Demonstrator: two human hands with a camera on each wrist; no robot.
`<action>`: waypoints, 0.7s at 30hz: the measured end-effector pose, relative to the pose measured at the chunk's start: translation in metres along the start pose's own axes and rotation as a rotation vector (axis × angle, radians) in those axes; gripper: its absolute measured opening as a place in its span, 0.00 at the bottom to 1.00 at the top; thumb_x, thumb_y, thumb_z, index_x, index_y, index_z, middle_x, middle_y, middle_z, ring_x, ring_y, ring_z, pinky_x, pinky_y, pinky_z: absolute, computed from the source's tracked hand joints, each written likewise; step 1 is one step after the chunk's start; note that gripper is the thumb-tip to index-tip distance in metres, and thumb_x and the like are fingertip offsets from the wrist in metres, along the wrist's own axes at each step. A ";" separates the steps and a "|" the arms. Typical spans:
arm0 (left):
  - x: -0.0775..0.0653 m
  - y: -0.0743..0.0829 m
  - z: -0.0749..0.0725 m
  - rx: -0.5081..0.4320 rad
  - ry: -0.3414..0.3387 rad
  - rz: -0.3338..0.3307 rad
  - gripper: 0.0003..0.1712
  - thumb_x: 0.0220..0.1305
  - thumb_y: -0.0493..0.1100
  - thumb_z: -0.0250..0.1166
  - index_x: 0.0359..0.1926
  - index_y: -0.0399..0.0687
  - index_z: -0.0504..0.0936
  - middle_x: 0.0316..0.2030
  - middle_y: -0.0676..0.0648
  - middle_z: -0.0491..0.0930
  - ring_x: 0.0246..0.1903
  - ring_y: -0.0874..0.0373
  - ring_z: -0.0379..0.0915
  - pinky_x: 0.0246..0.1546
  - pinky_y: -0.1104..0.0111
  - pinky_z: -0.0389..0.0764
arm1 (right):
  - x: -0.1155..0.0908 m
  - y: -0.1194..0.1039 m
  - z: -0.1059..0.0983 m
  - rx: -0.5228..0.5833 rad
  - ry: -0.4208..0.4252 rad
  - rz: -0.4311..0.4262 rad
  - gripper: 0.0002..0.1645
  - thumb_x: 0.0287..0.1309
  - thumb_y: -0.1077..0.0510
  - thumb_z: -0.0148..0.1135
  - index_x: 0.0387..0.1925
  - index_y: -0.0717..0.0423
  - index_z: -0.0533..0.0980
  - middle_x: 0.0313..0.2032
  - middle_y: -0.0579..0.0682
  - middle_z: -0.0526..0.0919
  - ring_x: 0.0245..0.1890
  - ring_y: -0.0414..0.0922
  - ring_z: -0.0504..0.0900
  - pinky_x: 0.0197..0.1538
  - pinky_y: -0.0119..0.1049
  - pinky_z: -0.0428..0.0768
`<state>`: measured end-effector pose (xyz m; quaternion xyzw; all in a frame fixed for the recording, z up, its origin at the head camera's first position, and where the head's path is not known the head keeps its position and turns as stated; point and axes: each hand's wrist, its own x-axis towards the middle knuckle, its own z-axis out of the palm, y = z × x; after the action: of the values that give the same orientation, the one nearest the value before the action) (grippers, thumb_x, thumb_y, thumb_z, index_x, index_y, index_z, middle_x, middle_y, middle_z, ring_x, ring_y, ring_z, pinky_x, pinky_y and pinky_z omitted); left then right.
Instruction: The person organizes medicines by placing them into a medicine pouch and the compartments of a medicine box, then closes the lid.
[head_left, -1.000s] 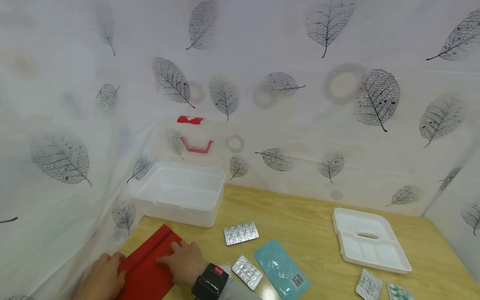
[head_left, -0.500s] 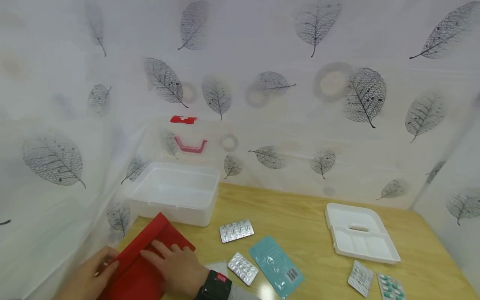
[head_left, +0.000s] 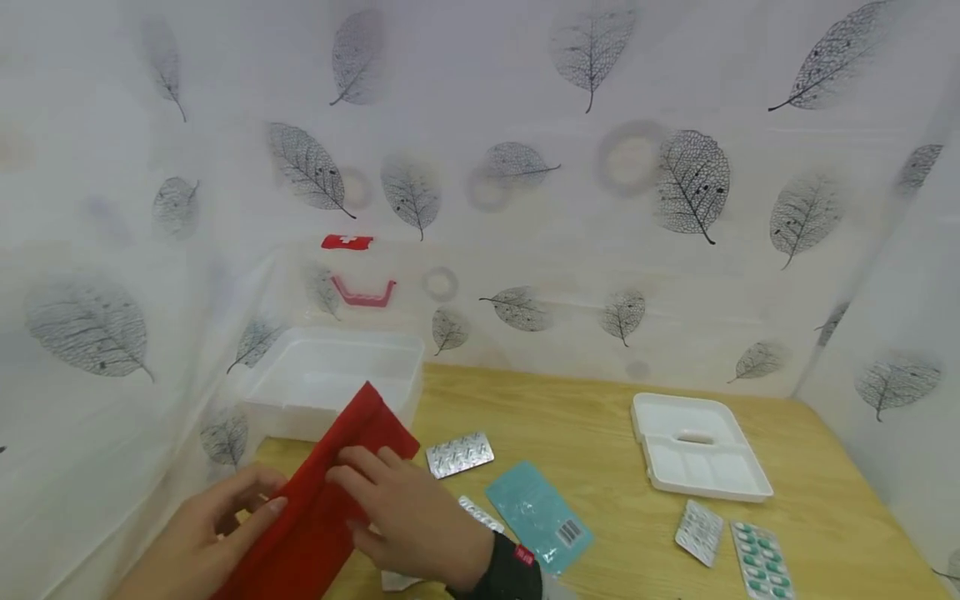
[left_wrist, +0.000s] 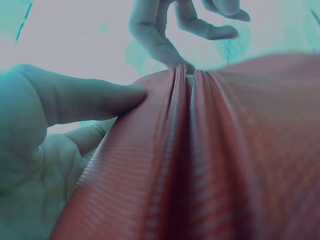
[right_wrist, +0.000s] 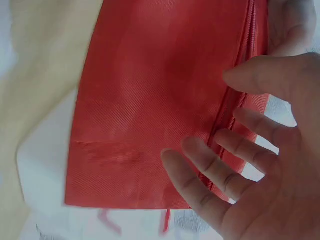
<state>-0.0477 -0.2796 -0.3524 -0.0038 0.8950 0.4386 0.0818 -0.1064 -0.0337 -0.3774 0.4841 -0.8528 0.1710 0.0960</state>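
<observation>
A flat red fabric pouch [head_left: 311,537] with a zip along one side is held up and tilted over the left part of the table. My left hand [head_left: 198,533] pinches its zip-side edge, thumb [left_wrist: 107,100] on the near face and fingers behind. My right hand [head_left: 420,512] reaches across the pouch's front. In the right wrist view its fingers [right_wrist: 205,182] are spread and loosely bent over the zip [right_wrist: 225,112], the thumb lying near the zip line. The left wrist view looks along the zip, with the right hand's fingers at its far end.
Behind the pouch stands a white plastic box [head_left: 281,421] with a clear lid raised. Blister packs [head_left: 460,454] and a teal sachet [head_left: 540,517] lie mid-table. A white divided tray [head_left: 701,450] is at the right, with more blister packs [head_left: 761,558] in front.
The pouch has risen off the tabletop and tilted up toward the white box, carried by the left hand. The right hand has lifted with it, no longer pressing it flat. The view has turned right.
</observation>
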 end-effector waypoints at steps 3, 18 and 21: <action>0.012 0.024 0.013 0.070 0.028 0.056 0.13 0.72 0.48 0.63 0.53 0.51 0.80 0.38 0.51 0.83 0.31 0.59 0.77 0.29 0.67 0.81 | -0.016 0.011 -0.013 0.004 0.065 0.050 0.31 0.61 0.50 0.70 0.64 0.43 0.72 0.60 0.39 0.74 0.49 0.34 0.72 0.52 0.20 0.74; 0.082 0.094 0.058 0.285 0.155 0.358 0.05 0.69 0.40 0.65 0.42 0.56 0.84 0.35 0.54 0.86 0.32 0.62 0.78 0.33 0.65 0.79 | -0.087 0.065 -0.036 0.007 0.193 0.228 0.07 0.61 0.54 0.72 0.36 0.43 0.80 0.38 0.37 0.78 0.39 0.38 0.69 0.44 0.28 0.72; 0.089 0.099 0.065 0.281 0.162 0.351 0.04 0.68 0.41 0.66 0.42 0.56 0.85 0.36 0.53 0.86 0.30 0.61 0.76 0.34 0.65 0.79 | -0.097 0.069 -0.041 0.021 0.191 0.259 0.07 0.61 0.54 0.72 0.35 0.42 0.79 0.36 0.35 0.79 0.38 0.36 0.70 0.42 0.27 0.73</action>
<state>-0.1338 -0.1624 -0.3272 0.1281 0.9378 0.3156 -0.0680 -0.1160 0.0916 -0.3857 0.3528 -0.8932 0.2360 0.1487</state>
